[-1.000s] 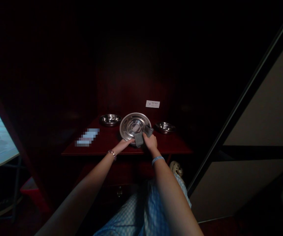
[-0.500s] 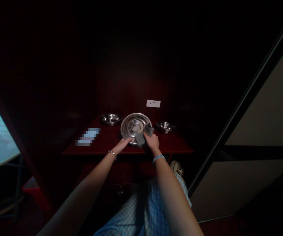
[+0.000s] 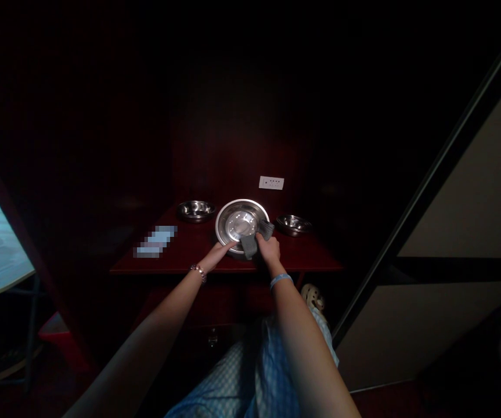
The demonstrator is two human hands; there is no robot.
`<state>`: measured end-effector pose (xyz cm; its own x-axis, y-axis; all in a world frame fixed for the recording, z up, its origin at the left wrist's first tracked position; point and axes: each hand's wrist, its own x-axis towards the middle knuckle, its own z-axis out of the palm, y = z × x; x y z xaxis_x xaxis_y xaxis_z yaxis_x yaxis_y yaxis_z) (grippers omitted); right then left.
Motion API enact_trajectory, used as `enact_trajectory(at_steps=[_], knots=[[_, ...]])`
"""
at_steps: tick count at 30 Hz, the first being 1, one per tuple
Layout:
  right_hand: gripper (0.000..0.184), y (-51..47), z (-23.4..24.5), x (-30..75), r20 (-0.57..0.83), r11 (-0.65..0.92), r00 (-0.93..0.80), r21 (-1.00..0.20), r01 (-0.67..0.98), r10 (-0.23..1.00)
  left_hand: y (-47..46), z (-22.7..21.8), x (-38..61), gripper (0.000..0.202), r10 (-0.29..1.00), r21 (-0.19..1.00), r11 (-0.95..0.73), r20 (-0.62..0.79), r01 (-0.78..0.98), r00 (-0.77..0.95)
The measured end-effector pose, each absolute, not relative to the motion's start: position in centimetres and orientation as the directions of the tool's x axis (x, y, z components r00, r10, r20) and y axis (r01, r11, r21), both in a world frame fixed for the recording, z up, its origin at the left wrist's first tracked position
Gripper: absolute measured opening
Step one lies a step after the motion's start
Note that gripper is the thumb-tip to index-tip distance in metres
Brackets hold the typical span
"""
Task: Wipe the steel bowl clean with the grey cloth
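Observation:
A shiny metal basin [image 3: 240, 223] is held tilted above the dark red desk, its hollow side facing me. My left hand [image 3: 217, 255] grips its lower left rim, thumb over the edge and the other fingers hidden behind. At the lower right rim, my right hand [image 3: 269, 248] is closed on a grey cloth [image 3: 248, 245], which lies against the inside of the basin. Part of the cloth sticks out above the right hand.
One metal bowl [image 3: 196, 211] stands on the desk [image 3: 180, 262] at the back left, and stacked metal bowls [image 3: 294, 224] at the right. A blurred pale item [image 3: 156, 241] lies left. The wall holds a white socket [image 3: 271, 183]; a clog [image 3: 313, 297] shows below.
The basin has tipped slightly, so its inside faces me more and looks brighter. The right hand and cloth have shifted very little along the rim.

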<state>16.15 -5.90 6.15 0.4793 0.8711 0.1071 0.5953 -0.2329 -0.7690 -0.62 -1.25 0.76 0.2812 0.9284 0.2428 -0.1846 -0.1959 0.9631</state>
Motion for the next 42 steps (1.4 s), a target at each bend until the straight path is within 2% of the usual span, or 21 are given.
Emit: enact_trajectory(at_steps=[7, 16, 22, 27, 36, 42], knots=[[0.054, -5.2, 5.2, 16.3, 0.109, -0.220, 0.480, -0.786, 0.577, 0.870, -1.4, 0.7, -0.1, 0.057, 0.823, 0.948, -0.314, 0.304, -0.062, 0.480], [0.052, -4.6, 4.3, 16.1, 0.090, -0.167, 0.398, -0.808, 0.565, 0.913, 0.1, -0.1, -0.4, 0.041, 0.918, 0.976, -0.211, 0.218, -0.058, 0.332], [0.057, -5.4, 5.4, 16.2, 0.047, -0.288, 0.485, -0.752, 0.592, 0.873, -0.1, 0.2, -0.6, 0.031, 0.942, 0.979, -0.180, 0.199, -0.094, 0.272], [0.058, -5.8, 6.0, 16.0, 0.073, -0.302, 0.508, -0.728, 0.615, 0.858, -0.4, 0.4, -0.7, 0.025, 0.962, 0.986, -0.125, 0.148, -0.113, 0.228], [0.054, -5.7, 5.8, 16.0, 0.130, -0.233, 0.472, -0.739, 0.633, 0.872, -0.5, 0.1, -0.4, 0.040, 0.951, 0.965, -0.234, 0.253, -0.120, 0.178], [0.054, -5.8, 6.0, 15.6, 0.169, -0.248, 0.519, -0.728, 0.638, 0.838, -0.5, -0.1, -0.4, 0.053, 0.878, 0.937, -0.341, 0.345, -0.073, 0.332]])
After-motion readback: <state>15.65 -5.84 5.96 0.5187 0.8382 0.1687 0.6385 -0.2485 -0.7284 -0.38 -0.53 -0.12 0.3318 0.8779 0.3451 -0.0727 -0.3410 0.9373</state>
